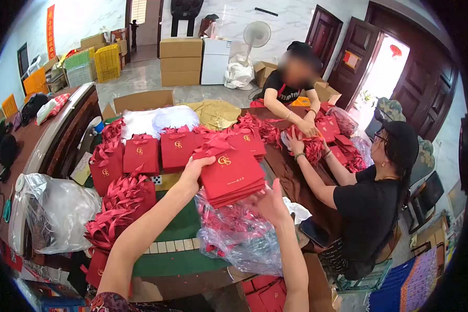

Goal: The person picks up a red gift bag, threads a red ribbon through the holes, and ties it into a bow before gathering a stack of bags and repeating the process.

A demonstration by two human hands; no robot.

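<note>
A stack of red paper gift bags (231, 176) with gold lettering and ribbon handles is raised over the table, tilted toward me. My left hand (195, 169) grips its left edge, thumb on the front bag. My right hand (271, 204) is open beside the stack's lower right corner, fingers apart. Below both hands, a clear plastic bag (239, 236) holds more red ribboned pieces. Red gift bags (141, 156) stand in a row behind the held stack. Nearer on the left lies a heap of red bags with ribbons (122, 208).
Two people in black shirts (372, 213) handle red bags at the brown table section (325, 208) on the right. A dark phone (314, 232) lies near the closer person. At left sits a translucent plastic sack (62, 213); white tiles (171, 246) line the green tabletop (182, 265).
</note>
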